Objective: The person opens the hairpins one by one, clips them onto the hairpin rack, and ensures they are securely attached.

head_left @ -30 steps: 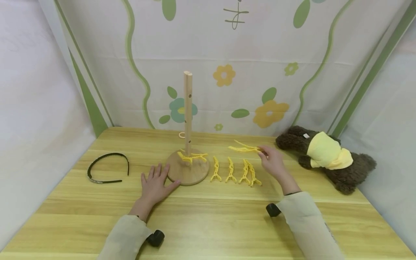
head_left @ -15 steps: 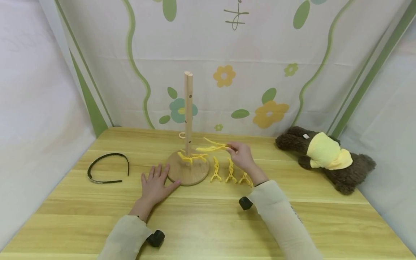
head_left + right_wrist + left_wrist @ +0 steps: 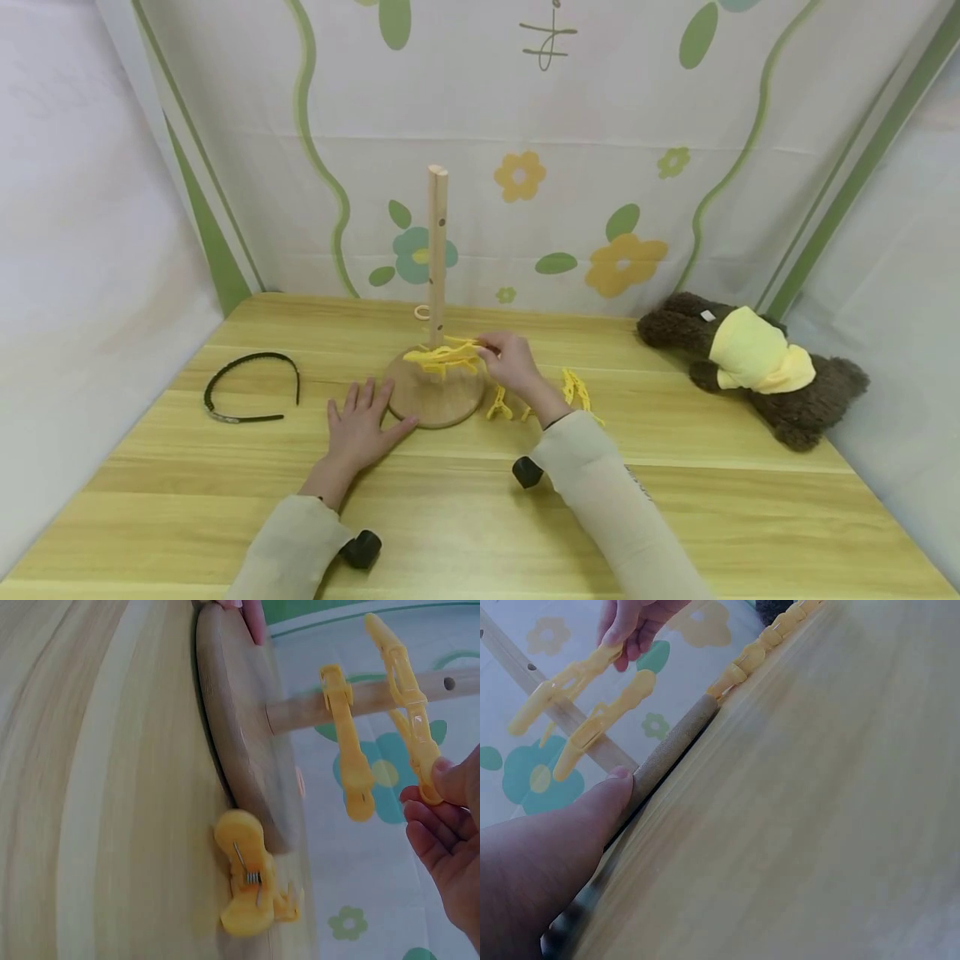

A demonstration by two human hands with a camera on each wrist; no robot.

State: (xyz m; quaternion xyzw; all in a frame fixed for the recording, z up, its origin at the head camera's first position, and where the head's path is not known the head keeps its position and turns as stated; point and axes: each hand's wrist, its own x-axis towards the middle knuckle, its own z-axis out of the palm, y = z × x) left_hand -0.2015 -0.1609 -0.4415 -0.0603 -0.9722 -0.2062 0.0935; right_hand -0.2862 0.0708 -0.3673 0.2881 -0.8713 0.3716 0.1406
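My right hand [image 3: 513, 364] pinches the handle end of a yellow hair clip [image 3: 409, 690], whose jaws stand across the wooden post [image 3: 437, 250]. In the right wrist view, a second yellow hair clip [image 3: 349, 742] sits on the post, lower down and nearer the round base [image 3: 423, 408]. My left hand [image 3: 360, 429] lies with fingers spread beside the base, its thumb [image 3: 615, 791] touching the rim. To the right of the base stand more yellow clips, one close to the rim [image 3: 251, 877] with its spring showing. My right forearm partly hides the others.
A black headband [image 3: 255, 357] lies on the table at the left. A brown plush toy [image 3: 817, 392] in a yellow top lies at the right. Behind the post is a small wooden ring [image 3: 417, 313]. A flower-print cloth [image 3: 600, 100] hangs along the table's back edge.
My right hand has carried the yellow hair clip leftward from beyond the row of clips to the post. The left hand has stayed at the base.
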